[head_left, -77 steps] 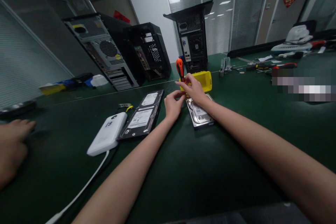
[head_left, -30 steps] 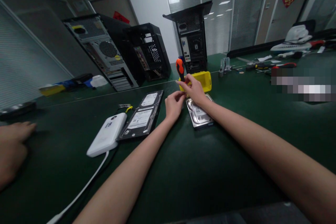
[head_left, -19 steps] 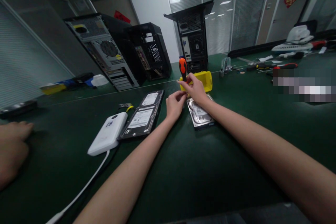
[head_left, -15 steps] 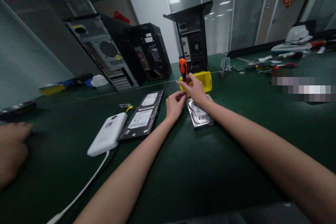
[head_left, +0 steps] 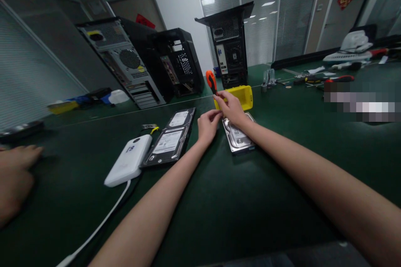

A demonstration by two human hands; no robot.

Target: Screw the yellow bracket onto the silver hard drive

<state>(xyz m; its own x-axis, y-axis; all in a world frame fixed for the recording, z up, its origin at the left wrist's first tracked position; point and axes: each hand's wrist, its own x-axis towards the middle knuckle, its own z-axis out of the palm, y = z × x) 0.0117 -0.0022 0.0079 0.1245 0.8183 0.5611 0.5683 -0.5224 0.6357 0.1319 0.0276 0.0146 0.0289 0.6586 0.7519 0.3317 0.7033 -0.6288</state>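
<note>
My right hand (head_left: 232,108) grips a screwdriver (head_left: 211,80) with an orange and black handle, which leans up and to the left. Close beside it, my left hand (head_left: 207,127) is closed in a pinch near the screwdriver's lower end; whatever sits between its fingertips is too small to make out. Under my right wrist lies a silver hard drive (head_left: 239,141), partly covered by the hand and forearm. Just behind both hands is a yellow plastic bin (head_left: 247,96). Left of my left hand, two dark hard drives with white labels (head_left: 167,142) lie end to end.
A white box-shaped device (head_left: 129,160) with a cable lies at left. Computer cases (head_left: 138,58) stand at the back, another case (head_left: 230,50) behind the bin. Pliers (head_left: 340,79) and other tools lie at right. Another person's hand (head_left: 15,179) is at the left edge.
The screwdriver has tipped from nearly upright to leaning left, with my right hand turning slightly. My left hand stays almost in place. The other person's hand has shifted slightly right.
</note>
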